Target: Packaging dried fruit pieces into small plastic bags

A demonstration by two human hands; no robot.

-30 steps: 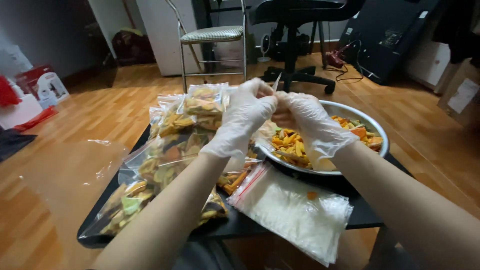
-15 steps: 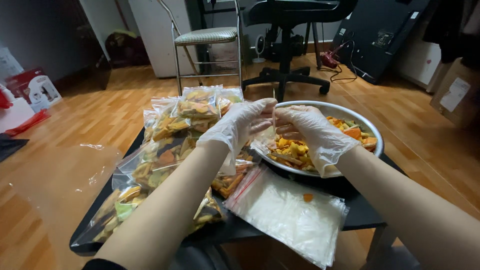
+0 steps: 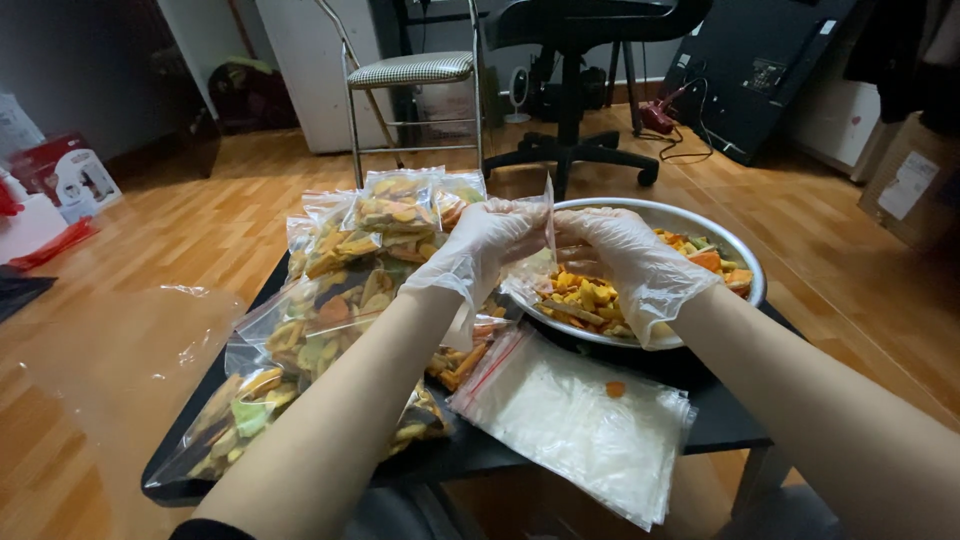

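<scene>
- Bag (image 3: 535,262) of clear plastic hangs upright between both gloved hands, above the near rim of the pan (image 3: 745,268), partly filled with yellow chips.
- Table (image 3: 720,415), black and low, stands on a wood floor (image 3: 190,225); behind it are a folding chair (image 3: 415,75) and an office chair (image 3: 580,90).
- Pan holds loose dried chips, orange and yellow.
- Filled bags (image 3: 330,300) lie piled across the table's left side.
- Empty bags (image 3: 580,420) lie stacked at the front edge, with one orange chip (image 3: 615,388) on top.
- Left hand (image 3: 490,245) has its fingers pinched shut on the bag's left top edge.
- Right hand (image 3: 630,260) has its fingers closed on the bag's right top edge.
</scene>
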